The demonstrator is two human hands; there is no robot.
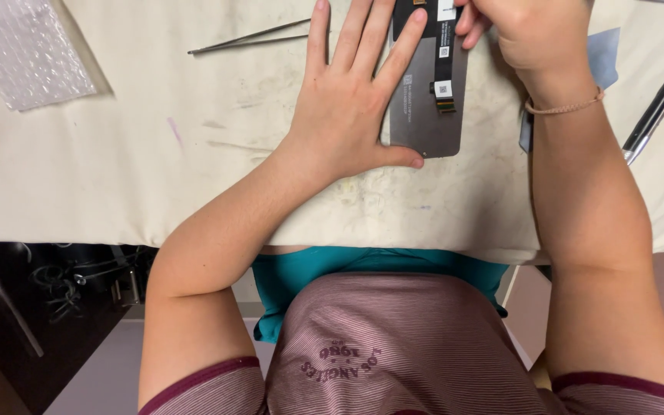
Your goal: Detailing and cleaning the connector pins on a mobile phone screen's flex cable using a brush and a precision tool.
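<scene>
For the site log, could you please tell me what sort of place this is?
Probably an electronics repair bench: a phone display panel lies face down under the left hand, with metal tweezers and bubble wrap on the stained cloth-covered table.

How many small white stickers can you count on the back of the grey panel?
3. One sits at the top edge by the right hand, one mid-strip, one lower on the strip of the grey panel. Hands may hide more.

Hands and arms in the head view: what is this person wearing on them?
Both forearms are bare. The right hand has a thin beaded bracelet at the wrist; the left hand wears nothing. Short striped sleeves with dark maroon cuffs cover the upper arms.
</scene>
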